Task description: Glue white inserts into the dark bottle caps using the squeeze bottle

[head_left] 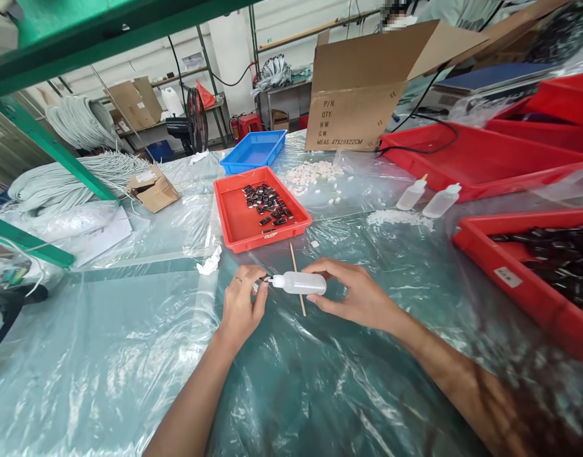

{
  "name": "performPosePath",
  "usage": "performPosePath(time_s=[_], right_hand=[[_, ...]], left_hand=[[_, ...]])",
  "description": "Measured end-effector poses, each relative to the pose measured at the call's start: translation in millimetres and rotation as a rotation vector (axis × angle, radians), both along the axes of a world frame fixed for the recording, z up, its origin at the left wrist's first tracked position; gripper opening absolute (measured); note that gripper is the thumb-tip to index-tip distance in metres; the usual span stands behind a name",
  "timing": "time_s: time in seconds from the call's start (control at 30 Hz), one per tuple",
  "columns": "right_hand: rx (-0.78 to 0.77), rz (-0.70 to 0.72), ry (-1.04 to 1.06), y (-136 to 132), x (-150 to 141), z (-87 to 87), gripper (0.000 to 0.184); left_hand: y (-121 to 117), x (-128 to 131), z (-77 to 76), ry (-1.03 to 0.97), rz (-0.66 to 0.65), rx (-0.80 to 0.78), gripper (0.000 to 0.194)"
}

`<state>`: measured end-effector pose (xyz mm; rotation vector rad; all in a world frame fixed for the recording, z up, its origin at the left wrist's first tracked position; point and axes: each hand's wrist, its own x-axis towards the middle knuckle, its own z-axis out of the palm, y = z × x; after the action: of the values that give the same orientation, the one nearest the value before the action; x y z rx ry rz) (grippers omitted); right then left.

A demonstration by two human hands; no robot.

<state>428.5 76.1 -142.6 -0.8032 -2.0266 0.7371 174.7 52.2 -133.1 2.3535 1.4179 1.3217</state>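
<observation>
Far left: bundles of grey cable (77, 174) are lying on the tabletop (129, 355), which is covered in clear plastic sheet, with a small cardboard box (152, 189) sitting just beside them. A crumpled white scrap (210, 262) is lying near the front left corner of the small red tray (260, 216); that tray is holding a cluster of small dark parts (268, 204), and a blue tray (254, 151) is sitting right behind it. Left hand (241, 304) is resting on the tabletop, fingers (260, 293) pinched narrow on a small dark part (265, 278) at the nozzle tip; the part is too small to make out further. Right hand (355, 295) is holding a small squeeze bottle (298, 284) sideways, fingers wrapped over its body, nozzle pointing left and meeting the dark part. A thin wooden stick (298, 279) is lying on the tabletop under the bottle, running front to back. Behind it, white pieces (315, 174) are lying scattered in front of an open cardboard carton (358, 95). Further right, two more squeeze bottles (427, 195) are lying near the large red trays (477, 158). Far right: another red tray (520, 279) is holding a pile of dark parts.
</observation>
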Motion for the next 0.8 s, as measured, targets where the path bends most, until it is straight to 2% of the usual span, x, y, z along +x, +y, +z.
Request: performPosePath(time_s=[0.1, 0.27, 0.47, 0.8], right_hand=[[0.019, -0.013, 0.012, -1, 1, 1.4, 0.024], [0.069, -0.079, 0.020, -9, -1, 4.1, 0.045], [0.148, -0.073, 0.082, -18, -6, 9.3, 0.036], [0.219, -0.090, 0.098, -19, -7, 10.4, 0.040]], left_hand=[[1, -1, -0.8, 0.023, 0.013, -0.002, 0.017], [0, -2, 0.5, 0.078, 0.058, -0.024, 0.014], [1, -1, 1.1, 0.141, 0.053, -0.069, 0.013], [0, 1, 1.3, 0.190, 0.024, -0.102, 0.014]])
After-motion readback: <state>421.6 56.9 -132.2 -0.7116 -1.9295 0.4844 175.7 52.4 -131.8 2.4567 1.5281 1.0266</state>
